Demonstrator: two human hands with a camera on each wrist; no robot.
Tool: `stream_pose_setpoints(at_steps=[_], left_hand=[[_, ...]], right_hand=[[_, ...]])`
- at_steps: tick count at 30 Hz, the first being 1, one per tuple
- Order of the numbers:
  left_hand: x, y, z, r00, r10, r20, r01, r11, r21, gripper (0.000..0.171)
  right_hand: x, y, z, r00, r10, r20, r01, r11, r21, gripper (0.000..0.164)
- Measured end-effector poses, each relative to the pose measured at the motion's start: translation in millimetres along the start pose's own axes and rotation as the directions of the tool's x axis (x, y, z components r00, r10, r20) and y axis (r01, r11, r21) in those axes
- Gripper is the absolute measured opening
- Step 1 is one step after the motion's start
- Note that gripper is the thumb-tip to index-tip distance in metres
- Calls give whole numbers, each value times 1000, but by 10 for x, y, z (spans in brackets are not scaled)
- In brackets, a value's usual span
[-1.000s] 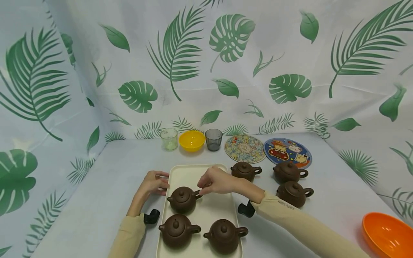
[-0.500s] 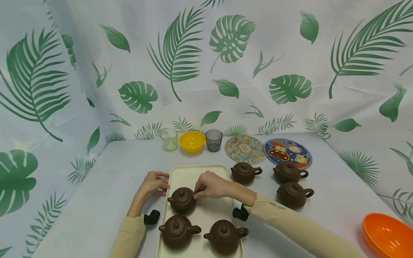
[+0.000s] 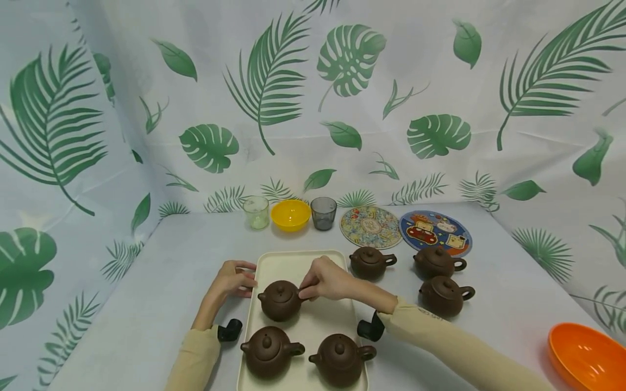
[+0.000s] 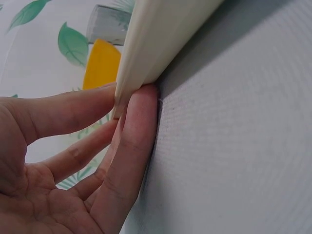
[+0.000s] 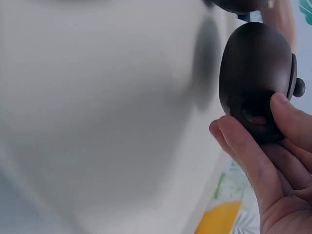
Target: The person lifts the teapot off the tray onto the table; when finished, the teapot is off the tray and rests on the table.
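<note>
Since the frame half a second ago, the held teapot and the right hand shift slightly rightward; the left hand holds its position. Right hand: thumb and fingers pinch the teapot's handle. The held teapot is over the left part of the cream tray, spout to the left; the right wrist view shows it clear of the surface, shadow apart from it. Left hand: thumb and fingers grip the tray's left edge. Two more teapots stand on the tray's near end, the near-left teapot and the near-right teapot. On the table, right of the tray: a far teapot and a pair of teapots placed close together.
</note>
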State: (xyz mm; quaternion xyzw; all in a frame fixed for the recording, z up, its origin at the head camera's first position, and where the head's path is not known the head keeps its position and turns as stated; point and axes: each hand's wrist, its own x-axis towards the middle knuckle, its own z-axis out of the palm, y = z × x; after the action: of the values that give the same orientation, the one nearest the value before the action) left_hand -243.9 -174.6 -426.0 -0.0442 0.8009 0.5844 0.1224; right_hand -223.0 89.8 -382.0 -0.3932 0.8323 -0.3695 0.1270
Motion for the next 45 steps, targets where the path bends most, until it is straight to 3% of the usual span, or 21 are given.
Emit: stream_pose_setpoints(at_steps=[6,16,24,30,45], left_hand=[[17,-11,6,1000,-3,-8,3,1000,-9,43],[-7,-1,-10,1000,8,7,-8,1000,-23,43],[-13,12,-14,1000,9,4,-9,1000,-3,43],[-14,-8,2,1000,2,18,-2,1000,-17,44],[6,-24,4,1000,-1,-9,0,1000,-24,43]], right_hand=[[-245,79,-286,1000,10,-5,-10,999,33,11],[-845,318,-688,998,59,-38,-57,997,47,14],[-1233,454,-839,991,111,-69,-111,994,1,13],[-1345,564,-830,990,104,-91,-105,995,1,13],[-1380,659,-824,992,83,-92,-88,995,-47,13]])
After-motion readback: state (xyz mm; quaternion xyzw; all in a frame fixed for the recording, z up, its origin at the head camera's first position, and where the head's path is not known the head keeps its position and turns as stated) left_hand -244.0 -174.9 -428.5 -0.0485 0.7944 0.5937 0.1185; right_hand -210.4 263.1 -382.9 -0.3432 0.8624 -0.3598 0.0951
